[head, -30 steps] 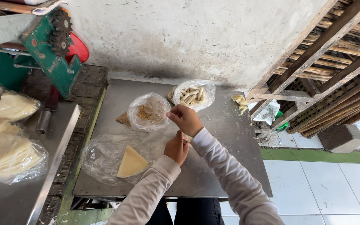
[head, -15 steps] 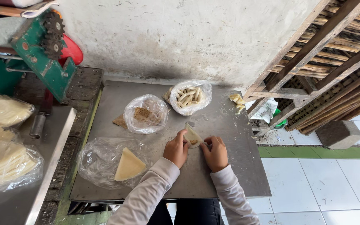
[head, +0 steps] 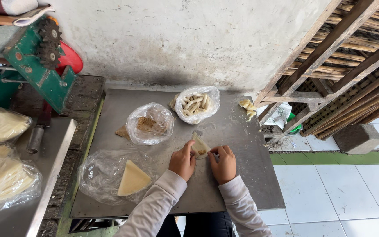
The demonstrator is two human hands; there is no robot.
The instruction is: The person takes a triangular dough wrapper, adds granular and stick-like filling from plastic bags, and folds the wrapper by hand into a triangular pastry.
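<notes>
My left hand (head: 182,160) and my right hand (head: 223,164) rest side by side on a grey metal tabletop (head: 233,131). Between their fingertips lies a pale triangular dough wrapper (head: 200,145) with brown filling on it; both hands pinch its lower edges. A clear bag of brown crumbly filling (head: 149,124) stands just beyond my left hand. Farther back sits a clear bag of pale stick-shaped pieces (head: 197,103). To the left lies a clear bag with a stack of triangular wrappers (head: 132,179).
A green geared machine (head: 40,57) stands at the back left. Bags of pale dough sheets (head: 1,175) lie on a second metal surface at left. A few pale pieces (head: 247,106) sit by the table's right edge, near a bamboo lattice (head: 352,70). White floor tiles lie at right.
My right hand has come back from the filling bag to the near middle of the table. Both hands now hold the wrapper down on the tabletop.
</notes>
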